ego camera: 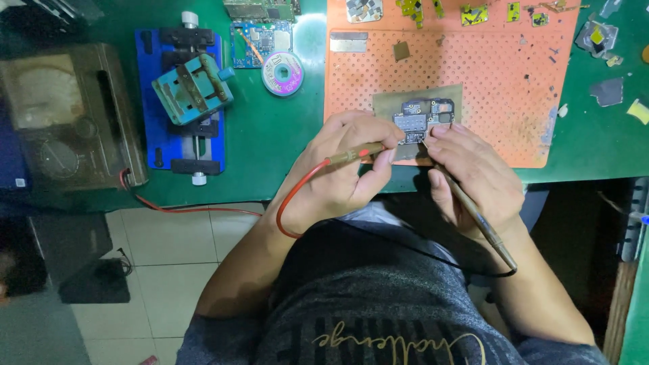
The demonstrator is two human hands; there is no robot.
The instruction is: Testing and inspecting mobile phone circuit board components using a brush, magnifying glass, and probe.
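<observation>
Probes on board: your left hand (345,169) pinches the red-lead probe (351,156), right hand (473,177) grips the black-lead probe (473,209), both closed. Circuit board (423,120) lies on the orange mat (500,88). Keep tips steady, wrists braced, w/o bridging adjacent pads.

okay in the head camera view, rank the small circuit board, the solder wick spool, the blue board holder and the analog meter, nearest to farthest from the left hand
From the left hand:
1. Small circuit board, just right of its fingertips on the orange mat.
2. Solder wick spool, up and left on the green surface.
3. Blue board holder, farther left.
4. Analog meter, at the far left edge.
</observation>
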